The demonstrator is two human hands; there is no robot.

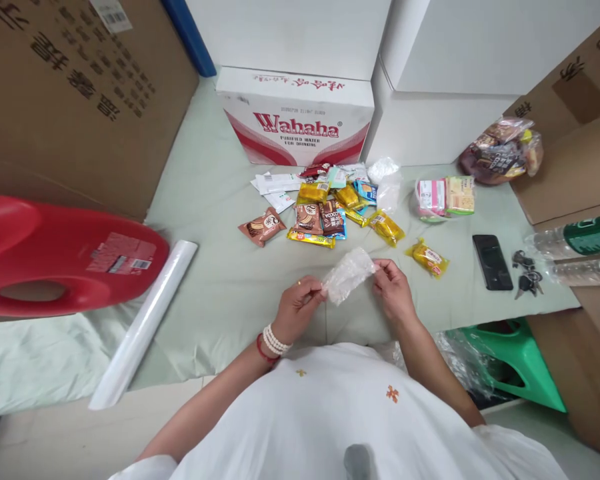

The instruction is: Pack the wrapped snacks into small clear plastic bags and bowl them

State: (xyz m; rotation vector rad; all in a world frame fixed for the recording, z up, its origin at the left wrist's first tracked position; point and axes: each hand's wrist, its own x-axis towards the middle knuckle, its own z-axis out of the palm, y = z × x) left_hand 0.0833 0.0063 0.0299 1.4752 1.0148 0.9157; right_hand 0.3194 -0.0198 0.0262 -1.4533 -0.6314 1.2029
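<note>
A clear, crinkled plastic bag (349, 276) is stretched between my two hands above the cloth-covered surface. My left hand (300, 308) pinches its left end, and my right hand (393, 288) pinches the right end. Just beyond the bag lies a pile of wrapped snacks: a brown packet (263, 227), a dark cocoa packet (332, 219), a long yellow packet (311, 239) and several yellow-wrapped pieces. One yellow-wrapped snack (429, 257) sits apart, to the right of my right hand. More clear plastic (389, 193) rests at the pile's right edge.
A Wahaha water carton (297, 123) stands behind the pile. On the left are a red plastic jug (70, 257) and a white roll (145, 323). To the right are pink and yellow packs (445, 197), a bag of snacks (503, 152), a phone (492, 262), keys (529, 277) and plastic bottles (587, 237).
</note>
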